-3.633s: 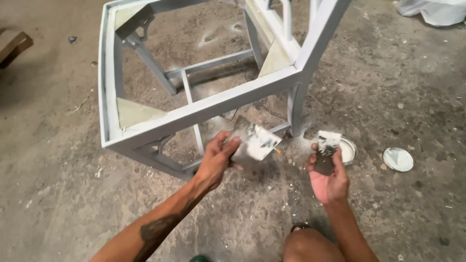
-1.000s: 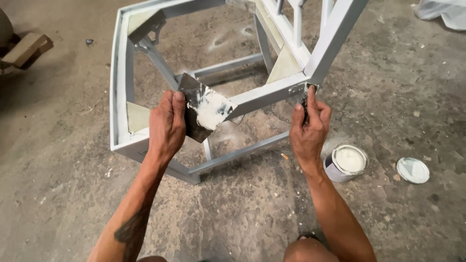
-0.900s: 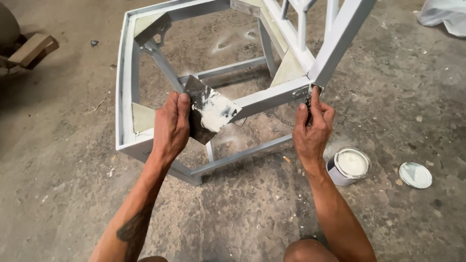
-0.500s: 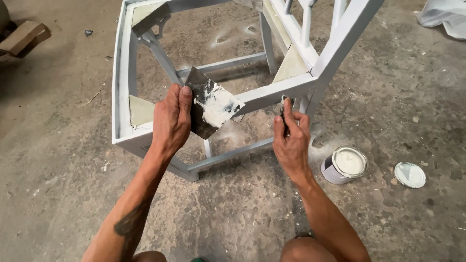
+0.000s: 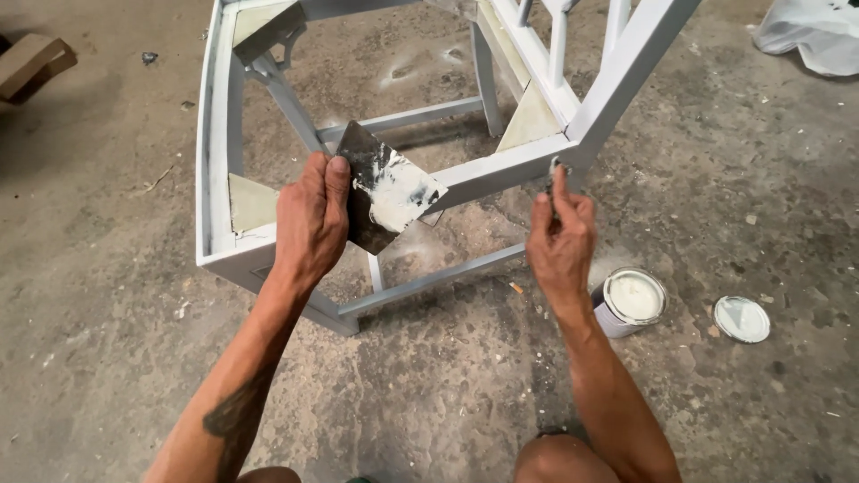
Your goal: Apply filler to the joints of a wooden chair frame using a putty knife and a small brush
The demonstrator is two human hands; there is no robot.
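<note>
A white-painted wooden chair frame (image 5: pixel 501 170) lies on its side on the concrete floor. My left hand (image 5: pixel 309 219) holds a dark square plate (image 5: pixel 385 190) smeared with white filler, in front of the frame's front rail. My right hand (image 5: pixel 562 241) grips a small putty knife (image 5: pixel 555 174), its blade touching the corner joint where the rail meets the leg. An open can of white filler (image 5: pixel 631 300) stands on the floor just right of my right wrist.
The can's round lid (image 5: pixel 742 318) lies on the floor to the right. A wooden block (image 5: pixel 34 63) sits at the far left and a white plastic bag (image 5: pixel 810 36) at the top right. My knee (image 5: pixel 555 458) shows at the bottom.
The right hand moved from the can area up to the frame's corner, dipped left along the rail, and is back at the corner. The left hand keeps the plate by the rail.
</note>
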